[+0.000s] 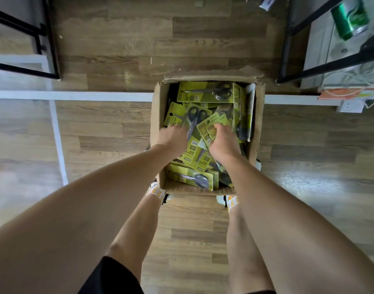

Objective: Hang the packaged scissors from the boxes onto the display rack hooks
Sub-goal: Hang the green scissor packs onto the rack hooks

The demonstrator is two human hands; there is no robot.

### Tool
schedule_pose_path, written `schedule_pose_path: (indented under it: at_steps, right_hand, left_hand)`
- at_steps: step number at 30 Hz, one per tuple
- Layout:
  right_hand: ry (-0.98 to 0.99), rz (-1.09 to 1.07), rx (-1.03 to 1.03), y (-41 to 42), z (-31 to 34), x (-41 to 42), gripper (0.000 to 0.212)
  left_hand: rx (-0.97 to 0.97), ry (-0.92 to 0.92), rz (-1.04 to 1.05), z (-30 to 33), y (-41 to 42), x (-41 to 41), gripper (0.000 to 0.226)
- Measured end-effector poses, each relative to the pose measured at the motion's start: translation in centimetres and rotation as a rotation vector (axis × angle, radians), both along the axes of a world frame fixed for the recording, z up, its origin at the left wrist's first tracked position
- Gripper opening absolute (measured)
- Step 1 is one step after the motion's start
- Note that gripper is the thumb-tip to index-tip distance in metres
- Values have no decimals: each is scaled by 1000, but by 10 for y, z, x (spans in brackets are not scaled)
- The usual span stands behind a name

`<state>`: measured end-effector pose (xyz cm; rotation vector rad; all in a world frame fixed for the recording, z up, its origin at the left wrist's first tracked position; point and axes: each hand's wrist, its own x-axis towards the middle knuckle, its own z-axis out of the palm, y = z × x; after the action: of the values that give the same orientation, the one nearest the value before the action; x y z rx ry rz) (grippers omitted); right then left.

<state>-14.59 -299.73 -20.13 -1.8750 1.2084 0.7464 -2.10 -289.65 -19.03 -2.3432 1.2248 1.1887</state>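
An open cardboard box stands on the floor between my feet, filled with several yellow-green packaged scissors lying in a loose heap. Both my hands reach down into it. My left hand lies on the packs at the box's left side, its fingers blurred and bent over a pack's edge. My right hand grips a small bunch of packs near the box's middle right, fingers curled round them. No display rack hooks are in view.
Black metal frame legs stand at the far left, and another black frame at the far right with a shelf holding a green can. White tape lines cross the wooden floor. A power strip lies at right.
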Motion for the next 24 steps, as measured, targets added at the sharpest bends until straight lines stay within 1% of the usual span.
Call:
schedule_pose_path:
  at_steps: [3,5,8,12,14,16,17,18,22,24]
  right_hand:
    - [-25,31,-45,-8,-7,7,70]
    - [-28,47,-34,-12,-11,10,75]
    - [0,106,-12,-14,-16,11,81]
    - [14,161,-32,-15,-26,8,89]
    - [10,132,-22,-16,-32,5,91]
    - [13,124,-48,-17,-38,2,87]
    - [19,135,-68,-17,-39,0,85]
    - [25,154,-85,-17,-40,-1,83]
    - [32,204,-141,-2,-39,-6,74]
    - [27,188,-141,8,-35,-7,75]
  left_hand:
    - [-97,-29,64,-8,-23,16,46]
    - [-120,-36,36,-18,-34,22,47]
    - [-126,-27,-87,-35,-44,22,49]
    - [-104,50,-21,-56,-52,17,59]
    - [-62,77,-22,-61,-52,13,71]
    - [-15,94,-20,-62,-48,7,88]
    - [-3,86,-19,-61,-46,3,91]
    - [-2,62,-22,-60,-44,-2,89]
    - [-22,-75,-3,-52,-34,-24,64]
    - [4,-89,9,-48,-26,-32,59]
